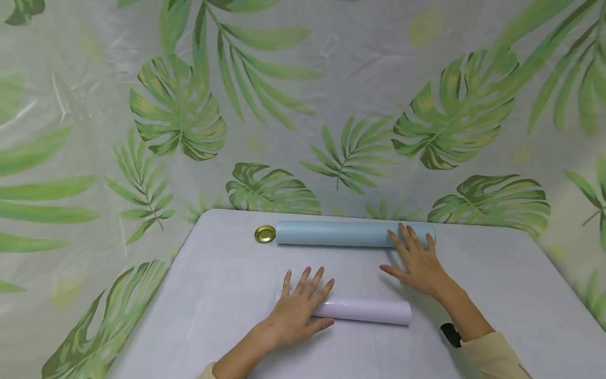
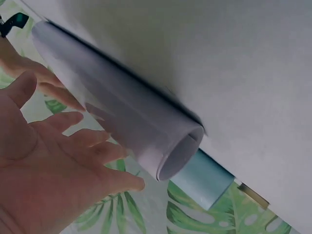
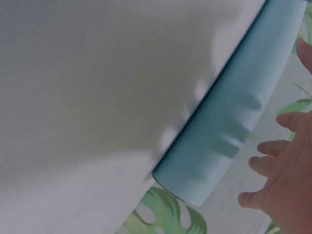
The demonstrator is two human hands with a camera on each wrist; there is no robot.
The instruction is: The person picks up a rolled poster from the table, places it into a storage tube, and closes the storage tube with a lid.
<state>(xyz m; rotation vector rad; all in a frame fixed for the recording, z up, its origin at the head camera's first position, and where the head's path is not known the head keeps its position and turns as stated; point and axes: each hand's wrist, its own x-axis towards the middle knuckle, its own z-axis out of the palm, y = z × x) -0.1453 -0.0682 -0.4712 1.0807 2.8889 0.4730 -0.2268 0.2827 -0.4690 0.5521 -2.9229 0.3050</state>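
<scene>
A pale lavender roll, hollow at its end, lies crosswise on the white table. My left hand is spread over the roll's left part, its fingers extended and not wrapped round it; in the left wrist view the open palm faces the roll. Further back, a longer light blue tube lies along the far edge. Over its right end reaches my right hand, fingers apart and nearly straight. The right wrist view shows these fingers beside the blue tube, casting shadows on it.
A round gold lid lies flat just left of the blue tube. Behind the white table hangs a leaf-patterned sheet. A dark band is at the right wrist.
</scene>
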